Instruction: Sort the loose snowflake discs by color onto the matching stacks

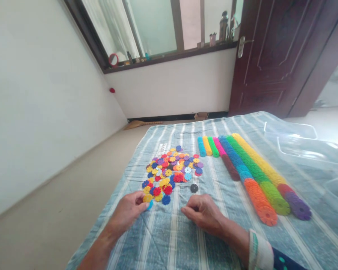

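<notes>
My left hand (pixel 126 212) is at the near-left corner of a loose pile of notched plastic discs (pixel 169 172). Its thumb and fingers pinch a light-blue disc (pixel 150 205), partly covered by the fingertips. To the right, my right hand (pixel 204 213) hovers low over the cloth with fingers curled together; whatever they may hold is hidden. Just beyond it a single black disc (pixel 194 188) lies apart from the pile. The pile mixes red, yellow, blue, purple, orange and white discs.
Long overlapping rows of discs sorted by colour, such as the orange row (pixel 260 202), lie at right. Clear plastic containers (pixel 310 150) stand beyond them. Everything rests on a blue-and-white striped cloth (pixel 174 240). Behind are a windowsill with small items and a dark red door (pixel 278 48).
</notes>
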Demonstrator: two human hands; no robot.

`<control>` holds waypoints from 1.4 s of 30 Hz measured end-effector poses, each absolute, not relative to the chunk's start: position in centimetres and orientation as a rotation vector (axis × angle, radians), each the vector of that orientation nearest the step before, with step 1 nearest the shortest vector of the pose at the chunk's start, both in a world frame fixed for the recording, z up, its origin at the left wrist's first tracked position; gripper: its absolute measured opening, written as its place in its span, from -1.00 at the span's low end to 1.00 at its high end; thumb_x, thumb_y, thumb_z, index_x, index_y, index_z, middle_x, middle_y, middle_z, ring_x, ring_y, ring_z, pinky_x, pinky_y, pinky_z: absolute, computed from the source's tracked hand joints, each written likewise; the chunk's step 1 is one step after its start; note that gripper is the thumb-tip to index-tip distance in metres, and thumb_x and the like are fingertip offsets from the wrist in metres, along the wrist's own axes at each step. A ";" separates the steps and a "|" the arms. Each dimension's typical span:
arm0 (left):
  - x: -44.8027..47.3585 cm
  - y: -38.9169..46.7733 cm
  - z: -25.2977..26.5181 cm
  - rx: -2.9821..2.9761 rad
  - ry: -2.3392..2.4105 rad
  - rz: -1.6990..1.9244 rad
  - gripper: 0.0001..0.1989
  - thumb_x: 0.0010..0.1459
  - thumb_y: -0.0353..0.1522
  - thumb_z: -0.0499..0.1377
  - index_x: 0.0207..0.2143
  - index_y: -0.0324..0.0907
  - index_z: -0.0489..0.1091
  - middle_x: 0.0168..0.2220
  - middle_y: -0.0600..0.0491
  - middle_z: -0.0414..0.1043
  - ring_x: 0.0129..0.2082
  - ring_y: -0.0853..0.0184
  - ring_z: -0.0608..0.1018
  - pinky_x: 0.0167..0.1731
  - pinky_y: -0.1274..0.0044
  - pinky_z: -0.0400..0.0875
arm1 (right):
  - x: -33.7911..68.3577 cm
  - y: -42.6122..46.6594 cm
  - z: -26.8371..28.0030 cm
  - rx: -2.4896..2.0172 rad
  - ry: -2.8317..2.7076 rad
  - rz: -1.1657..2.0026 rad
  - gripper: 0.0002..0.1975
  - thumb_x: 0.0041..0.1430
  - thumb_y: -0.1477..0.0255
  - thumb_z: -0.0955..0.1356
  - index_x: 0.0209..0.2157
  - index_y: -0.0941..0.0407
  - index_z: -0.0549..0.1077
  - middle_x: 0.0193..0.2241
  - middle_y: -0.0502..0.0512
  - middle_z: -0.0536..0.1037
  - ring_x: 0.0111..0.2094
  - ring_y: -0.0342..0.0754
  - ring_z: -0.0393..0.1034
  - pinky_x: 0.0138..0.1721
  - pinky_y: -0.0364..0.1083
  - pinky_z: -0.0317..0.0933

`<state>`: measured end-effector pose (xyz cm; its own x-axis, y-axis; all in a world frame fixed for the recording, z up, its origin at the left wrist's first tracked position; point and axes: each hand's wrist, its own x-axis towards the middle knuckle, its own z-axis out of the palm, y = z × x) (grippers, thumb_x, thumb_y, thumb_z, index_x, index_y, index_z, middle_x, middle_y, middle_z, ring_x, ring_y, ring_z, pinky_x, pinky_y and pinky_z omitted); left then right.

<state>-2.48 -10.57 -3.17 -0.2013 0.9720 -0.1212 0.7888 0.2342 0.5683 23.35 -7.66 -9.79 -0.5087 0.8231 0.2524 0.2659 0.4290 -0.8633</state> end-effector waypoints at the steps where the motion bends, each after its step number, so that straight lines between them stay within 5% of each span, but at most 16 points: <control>1: -2.7 -10.3 -3.0 1.593 2.059 0.556 -0.75 -0.17 -0.15 0.15 -0.63 -0.15 0.29 -0.62 0.17 0.27 -0.53 0.37 0.34 -0.47 0.55 0.18 | 23.3 -7.6 -9.8 -0.911 -1.999 1.034 -0.61 0.12 0.39 0.33 -0.69 0.13 0.13 -0.68 -0.09 0.19 -0.60 -0.23 0.11 -0.51 -0.16 -0.14; 10: -3.4 -9.5 -3.5 1.553 2.188 0.726 -0.51 -0.17 -0.09 0.15 -0.23 -0.20 0.51 -0.62 0.17 0.41 -0.56 0.30 0.45 -0.46 0.51 0.32 | 23.3 -7.4 -9.7 -0.907 -2.019 1.005 -0.61 0.12 0.41 0.34 -0.68 0.14 0.13 -0.67 -0.11 0.17 -0.61 -0.25 0.06 -0.52 -0.16 -0.17; 24: 1.5 -5.3 -2.4 1.847 1.989 0.826 -0.71 -0.06 -0.20 0.17 -0.30 -0.11 0.56 -0.28 0.06 0.63 -0.27 0.21 0.61 -0.16 0.46 0.49 | 23.0 -7.3 -8.5 -0.942 -2.041 1.008 -0.60 0.07 0.51 0.40 -0.70 0.15 0.15 -0.69 -0.16 0.10 -0.62 -0.27 0.01 -0.54 -0.17 -0.18; 42: 12.8 11.1 -6.4 2.082 1.743 0.737 -0.76 -0.01 -0.49 0.15 -0.30 -0.22 0.59 -0.36 0.03 0.62 -0.33 0.31 0.59 -0.25 0.52 0.46 | 22.4 -6.9 -9.0 -0.928 -2.031 1.023 -0.65 0.05 0.49 0.43 -0.71 0.16 0.27 -0.70 -0.15 0.15 -0.61 -0.26 0.05 -0.55 -0.18 -0.17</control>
<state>12.82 11.13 -6.36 0.1191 0.9768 0.1778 0.8080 -0.1994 0.5544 22.39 -6.90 -9.02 -0.5206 0.8181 0.2442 0.2906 0.4387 -0.8503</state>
